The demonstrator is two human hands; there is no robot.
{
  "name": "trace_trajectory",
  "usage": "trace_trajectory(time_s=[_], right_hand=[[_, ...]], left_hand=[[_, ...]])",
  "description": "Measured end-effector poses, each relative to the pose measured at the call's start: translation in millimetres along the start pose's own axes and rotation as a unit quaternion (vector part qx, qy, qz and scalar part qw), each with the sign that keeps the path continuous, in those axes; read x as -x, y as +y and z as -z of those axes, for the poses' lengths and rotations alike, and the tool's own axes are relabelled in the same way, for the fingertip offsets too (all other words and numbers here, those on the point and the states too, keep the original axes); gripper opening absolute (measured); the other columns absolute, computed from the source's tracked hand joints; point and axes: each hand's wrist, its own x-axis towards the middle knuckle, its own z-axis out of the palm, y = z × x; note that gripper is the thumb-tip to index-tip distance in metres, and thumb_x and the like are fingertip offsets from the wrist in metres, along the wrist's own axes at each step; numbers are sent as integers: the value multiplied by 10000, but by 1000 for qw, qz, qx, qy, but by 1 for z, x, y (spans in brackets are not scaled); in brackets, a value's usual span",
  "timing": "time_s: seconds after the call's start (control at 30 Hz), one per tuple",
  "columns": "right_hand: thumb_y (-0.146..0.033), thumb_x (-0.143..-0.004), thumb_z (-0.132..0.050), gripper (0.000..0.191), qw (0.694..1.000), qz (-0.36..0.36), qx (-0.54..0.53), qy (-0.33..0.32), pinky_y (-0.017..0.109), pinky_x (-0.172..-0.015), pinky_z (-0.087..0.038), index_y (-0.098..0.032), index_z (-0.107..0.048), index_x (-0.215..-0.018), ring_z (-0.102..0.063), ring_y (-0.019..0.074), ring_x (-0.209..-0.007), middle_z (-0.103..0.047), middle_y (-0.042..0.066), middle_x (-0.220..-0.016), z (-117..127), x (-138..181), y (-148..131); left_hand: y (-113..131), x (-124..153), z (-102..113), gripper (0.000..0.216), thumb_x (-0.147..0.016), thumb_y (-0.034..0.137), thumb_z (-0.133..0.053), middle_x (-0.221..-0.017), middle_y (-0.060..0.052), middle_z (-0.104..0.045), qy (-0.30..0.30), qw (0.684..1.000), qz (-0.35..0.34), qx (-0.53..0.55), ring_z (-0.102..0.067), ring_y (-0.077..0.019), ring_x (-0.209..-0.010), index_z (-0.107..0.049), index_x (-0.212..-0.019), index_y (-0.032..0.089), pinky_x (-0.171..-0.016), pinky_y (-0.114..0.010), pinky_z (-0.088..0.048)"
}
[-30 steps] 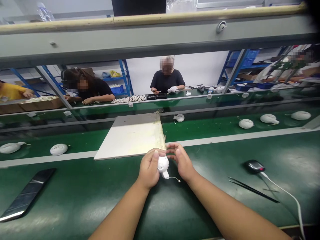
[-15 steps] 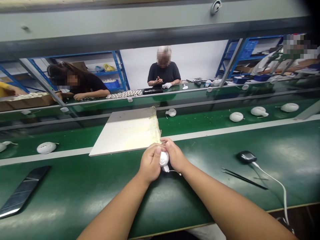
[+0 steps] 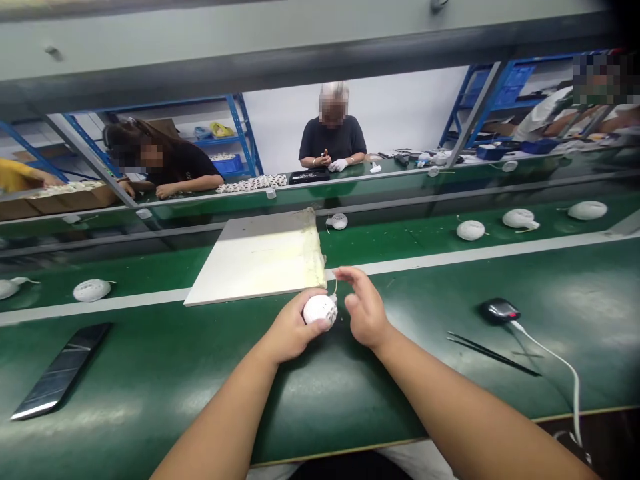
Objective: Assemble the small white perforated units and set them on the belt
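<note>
White gadget (image 3: pixel 319 310) turned, right hand (image 3: pixel 367 310) lets go

Half a second ago both hands closed around the gadget, its narrow tab toward the person. Now the tab end points away, and the thin wire (image 3: pixel 336 285) rises from the far side. The left hand (image 3: pixel 293 327) alone grasps the round shell, thumb across the near side, above the green bench (image 3: pixel 200 373) and just off the white board's (image 3: pixel 255 260) near corner. The right hand is apart from the shell, fingers raised and thumb spread; whether its fingertips touch the wire, I cannot tell. For the work, this seems to present another side and free the right hand.
</note>
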Motion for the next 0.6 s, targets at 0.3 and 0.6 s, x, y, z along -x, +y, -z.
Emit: trace_trajectory(time_s=[0.3,0.6], right_hand=[[-577,-972,-455,484,957,-217,-177,-75,421,-957,-518,-213,-546,-1277,-674,237,-1027,-712,95,-1074,-11,8,13],[-726,-890,-457,658,914,-296,-243,-136,408,-801,-573,-198,-547,-1273,-728,265,-919,-756,117,-1020,-10,10,1]], left_hand=[[9,2,-24,596,-874,515,-635,-1388,-120,-557,-65,994,-24,-79,-619,-274,-1087,-485,-1367,215,-926,-395,-480],[15,5,-27,562,-872,403,-622,-1308,-129,-625,-76,974,-69,-202,-602,-331,-1148,-492,-1382,206,-972,-453,-469]])
